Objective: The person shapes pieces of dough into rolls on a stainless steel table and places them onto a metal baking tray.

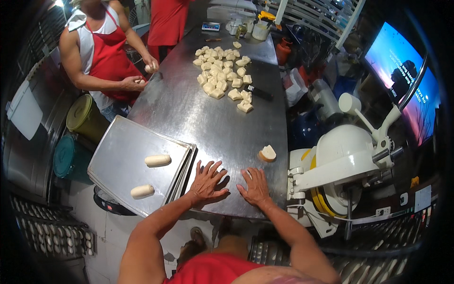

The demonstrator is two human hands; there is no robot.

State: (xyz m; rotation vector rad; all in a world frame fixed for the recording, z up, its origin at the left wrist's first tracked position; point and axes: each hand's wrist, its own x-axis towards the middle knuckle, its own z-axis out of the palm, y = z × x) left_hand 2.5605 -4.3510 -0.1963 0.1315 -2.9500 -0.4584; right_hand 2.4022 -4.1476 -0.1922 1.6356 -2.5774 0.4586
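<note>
Both of my hands are over the near end of the steel table. My left hand (208,181) has its fingers spread, beside the right edge of a stack of metal baking trays (124,142). My right hand (255,186) lies with fingers stretched out, just below a cut piece of bread (268,154). Neither hand shows anything in its grip; what may be under the palms is hidden. On the top tray rest two shaped dough rolls, an upper one (158,160) and a lower one (142,191). A pile of dough pieces (216,71) sits farther up the table.
A dark handheld device (257,92) touches the dough area. At the left edge a co-worker in a red apron (109,57) holds dough. A white mixer (331,161) stands close on the right. Lidded bins (72,156) stand left; a lit screen (397,71) is right.
</note>
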